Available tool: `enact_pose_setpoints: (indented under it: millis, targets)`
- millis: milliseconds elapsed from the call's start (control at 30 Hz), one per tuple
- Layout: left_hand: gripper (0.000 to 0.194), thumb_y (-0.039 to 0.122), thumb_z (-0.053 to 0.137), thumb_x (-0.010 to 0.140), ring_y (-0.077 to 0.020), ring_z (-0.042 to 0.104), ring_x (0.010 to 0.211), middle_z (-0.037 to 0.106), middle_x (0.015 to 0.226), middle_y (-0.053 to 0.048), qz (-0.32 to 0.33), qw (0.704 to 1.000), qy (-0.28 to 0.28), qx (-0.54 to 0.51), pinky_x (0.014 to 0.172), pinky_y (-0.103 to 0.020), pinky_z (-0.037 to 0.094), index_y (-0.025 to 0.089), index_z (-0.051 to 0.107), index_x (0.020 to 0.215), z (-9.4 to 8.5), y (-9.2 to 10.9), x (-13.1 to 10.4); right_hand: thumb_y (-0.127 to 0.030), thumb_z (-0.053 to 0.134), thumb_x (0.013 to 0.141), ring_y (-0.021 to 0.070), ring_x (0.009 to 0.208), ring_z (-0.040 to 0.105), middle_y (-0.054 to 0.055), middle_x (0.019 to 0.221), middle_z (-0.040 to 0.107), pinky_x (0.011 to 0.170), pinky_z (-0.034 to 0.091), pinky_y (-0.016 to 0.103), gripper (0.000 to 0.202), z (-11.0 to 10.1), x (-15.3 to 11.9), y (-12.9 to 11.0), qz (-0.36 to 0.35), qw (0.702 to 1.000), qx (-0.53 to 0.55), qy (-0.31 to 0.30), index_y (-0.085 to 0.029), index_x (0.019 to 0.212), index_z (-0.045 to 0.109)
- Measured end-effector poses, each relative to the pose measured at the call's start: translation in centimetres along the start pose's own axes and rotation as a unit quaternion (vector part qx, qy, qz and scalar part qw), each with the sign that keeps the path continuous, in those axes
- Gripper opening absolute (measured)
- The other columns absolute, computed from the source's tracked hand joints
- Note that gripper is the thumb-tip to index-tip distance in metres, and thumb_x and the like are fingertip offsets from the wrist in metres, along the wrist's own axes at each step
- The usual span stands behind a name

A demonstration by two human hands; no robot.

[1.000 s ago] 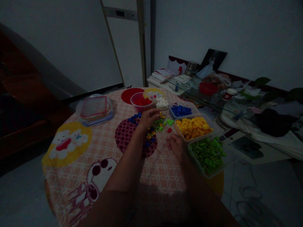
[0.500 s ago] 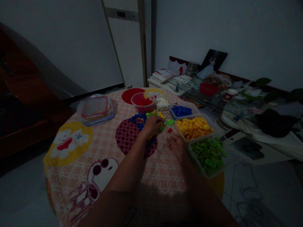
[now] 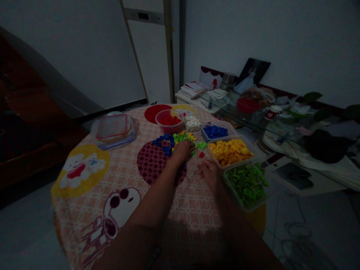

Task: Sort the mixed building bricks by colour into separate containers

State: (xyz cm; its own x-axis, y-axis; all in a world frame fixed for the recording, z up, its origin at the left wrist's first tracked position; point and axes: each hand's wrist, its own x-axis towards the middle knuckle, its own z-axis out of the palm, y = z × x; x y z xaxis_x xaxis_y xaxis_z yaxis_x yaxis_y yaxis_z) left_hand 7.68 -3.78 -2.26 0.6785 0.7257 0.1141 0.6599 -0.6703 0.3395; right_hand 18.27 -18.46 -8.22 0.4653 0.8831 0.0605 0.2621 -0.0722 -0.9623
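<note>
My left hand [image 3: 182, 150] reaches down among loose toy building bricks, its fingers bent and mostly hidden behind the back of the hand. Around it lie blue bricks [image 3: 167, 150], green bricks [image 3: 180, 137] and a few yellow bricks [image 3: 191, 137]. My right hand [image 3: 208, 172] rests on the tablecloth with its fingers curled in; whatever they may hold is hidden. Just beyond it lie a single red brick [image 3: 201, 154] and a green brick [image 3: 202, 145].
To the right stand tubs of blue [image 3: 204, 137], yellow [image 3: 250, 160] and green bricks [image 3: 251, 208]. A round tub [image 3: 169, 129] of red bricks and a heap of white bricks [image 3: 192, 123] are at the back. Stacked lids [image 3: 112, 127] sit at the left.
My left hand has shifted slightly to the right and nearer over the bricks, so more green and yellow ones show behind it. My right hand has barely moved.
</note>
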Motion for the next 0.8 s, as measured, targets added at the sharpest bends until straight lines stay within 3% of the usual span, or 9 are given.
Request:
enact_pose_setpoints:
  millis: [267,467,633,800]
  targets:
    - [0.025,0.025,0.053,0.095,-0.0242,0.066,0.102,0.074,0.105,-0.012,0.002,0.997,0.034,-0.070,0.092,-0.034,0.048,0.017,0.077,0.098,0.3,-0.7,0.3,-0.052,0.056,0.089,0.0108,0.044,0.050,-0.004,0.053,0.057,0.046,0.039,0.022,0.038,-0.1,-0.1,-0.1,-0.007,1.000,-0.012,0.004,-0.022,0.068,0.064]
    - [0.020,0.029,0.061,0.088,-0.0196,0.067,0.078,0.075,0.080,-0.006,-0.025,0.971,0.083,-0.224,0.079,-0.031,0.051,0.016,0.075,0.084,0.5,-0.8,0.9,-0.051,0.057,0.090,0.0110,0.044,0.050,-0.003,0.054,0.059,0.046,0.039,0.023,0.037,-0.1,-0.1,0.0,-0.007,1.000,-0.008,0.000,-0.022,0.067,0.064]
    - [0.018,0.030,0.063,0.085,-0.0153,0.065,0.063,0.072,0.068,-0.002,-0.036,0.910,0.066,-0.408,0.066,-0.027,0.052,0.015,0.072,0.080,1.3,0.7,1.7,-0.051,0.056,0.090,0.0112,0.044,0.050,-0.004,0.054,0.058,0.046,0.039,0.023,0.036,-0.1,0.0,0.0,-0.010,1.000,-0.008,0.001,-0.022,0.070,0.065]
    - [0.019,0.025,0.065,0.083,-0.0168,0.071,0.074,0.078,0.085,-0.009,-0.018,0.822,0.004,-0.569,0.073,-0.029,0.057,0.012,0.072,0.095,2.5,3.2,2.7,-0.048,0.055,0.090,0.0112,0.045,0.052,-0.003,0.055,0.058,0.047,0.040,0.023,0.035,-0.2,0.0,0.0,-0.018,1.000,-0.009,-0.011,-0.022,0.070,0.065]
